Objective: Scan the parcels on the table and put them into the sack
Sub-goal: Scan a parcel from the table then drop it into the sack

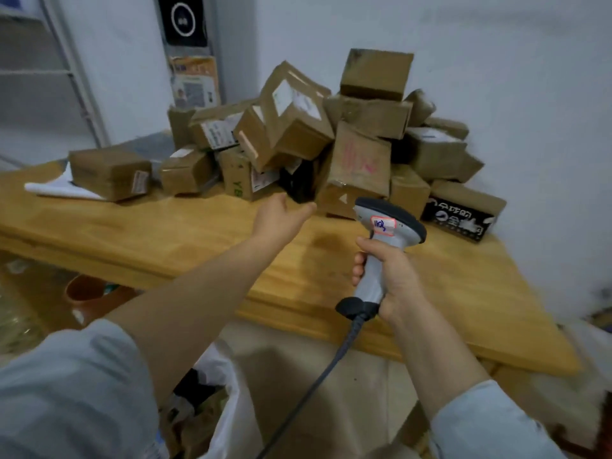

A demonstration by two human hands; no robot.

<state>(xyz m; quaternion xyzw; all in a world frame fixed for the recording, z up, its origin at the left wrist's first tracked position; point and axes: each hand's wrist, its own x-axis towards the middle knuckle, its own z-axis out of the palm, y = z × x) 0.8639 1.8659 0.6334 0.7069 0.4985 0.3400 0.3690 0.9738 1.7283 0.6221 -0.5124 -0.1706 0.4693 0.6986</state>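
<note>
At the left end of the wooden table (149,236), one brown parcel (109,172) is lying apart from the rest. Below the table's edge, the white sack (231,392) is standing open, with dark and brown contents showing. The left hand (281,217) is reaching, fingers relaxed and empty, toward the heap of parcels (361,160) leaning against the wall. The right hand (397,276) is gripping the grey scanner (373,266) by its handle.

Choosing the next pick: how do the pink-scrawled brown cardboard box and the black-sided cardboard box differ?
The pink-scrawled brown cardboard box stands tilted in the pile; the black-sided cardboard box lies flat at its right edge. The pink-scrawled box bears handwriting, the black-sided box white print. Both are unheld cardboard parcels.
</note>
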